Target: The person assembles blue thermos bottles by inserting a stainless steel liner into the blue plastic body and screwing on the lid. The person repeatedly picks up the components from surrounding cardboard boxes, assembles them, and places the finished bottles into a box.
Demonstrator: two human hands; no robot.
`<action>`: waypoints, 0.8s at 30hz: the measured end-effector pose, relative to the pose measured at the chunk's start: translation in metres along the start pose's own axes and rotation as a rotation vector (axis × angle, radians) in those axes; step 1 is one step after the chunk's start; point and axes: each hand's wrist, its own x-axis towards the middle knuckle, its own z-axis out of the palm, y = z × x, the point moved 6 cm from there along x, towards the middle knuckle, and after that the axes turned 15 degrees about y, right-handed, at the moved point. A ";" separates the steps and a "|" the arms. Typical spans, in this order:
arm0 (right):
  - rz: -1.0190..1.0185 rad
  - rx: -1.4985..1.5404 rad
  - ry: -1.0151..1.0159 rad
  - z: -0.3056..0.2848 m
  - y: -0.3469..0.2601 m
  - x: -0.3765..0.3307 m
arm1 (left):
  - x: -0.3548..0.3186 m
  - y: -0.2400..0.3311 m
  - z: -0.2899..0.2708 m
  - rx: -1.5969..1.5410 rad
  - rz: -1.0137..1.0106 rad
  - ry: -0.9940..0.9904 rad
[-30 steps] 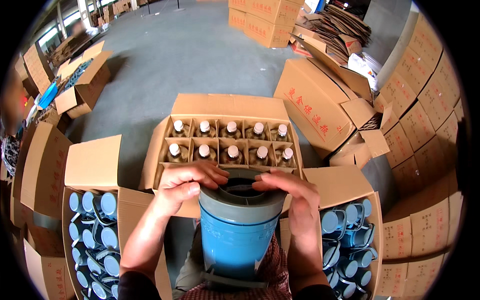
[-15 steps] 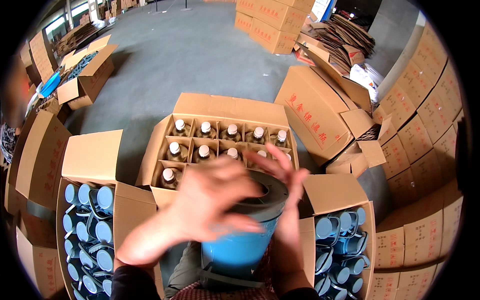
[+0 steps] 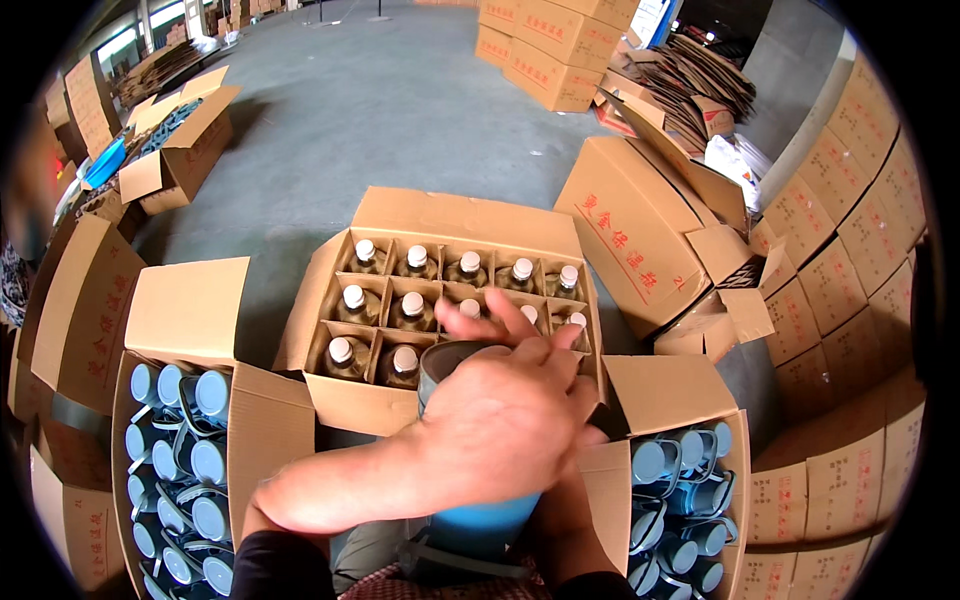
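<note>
- A blue flask stands upright close to the person's body, low in the middle of the view; a grey strap crosses it near its base.
- The left hand lies over the top of the flask, its forearm coming in from the lower left. Its fingers are spread and stretched flat across the grey rim, not curled around anything.
- The right hand is mostly hidden behind the left one and the flask. It presses against the flask's right side, but I cannot tell how its fingers are set.
- To the left, an open carton is packed with blue flasks lying with their round ends up.
- To the right, a second open carton holds more of the same blue flasks with grey straps.
- Just beyond the flask, a divided box sits on the floor, flaps open. Bottles with white caps stand upright in its cardboard cells, one to a cell; the cells nearest the left hand are partly hidden by it.
- Right of that box, a closed carton with red print lies tilted, touching smaller open boxes.
- Along the right edge, a wall of stacked cartons rises.
- Farther off, flattened cardboard is heaped near a stack of boxes, and another open carton stands at the far left.
</note>
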 end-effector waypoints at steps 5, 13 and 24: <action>-0.177 -0.622 -0.231 -0.033 -0.032 -0.004 | -0.050 -0.072 -0.012 -0.763 0.037 0.252; 0.109 -0.103 0.210 -0.002 0.007 0.002 | 0.009 0.000 -0.003 0.028 0.115 0.010; -0.272 -0.371 -0.158 -0.043 -0.016 0.002 | -0.012 -0.042 -0.023 -0.581 -0.007 0.124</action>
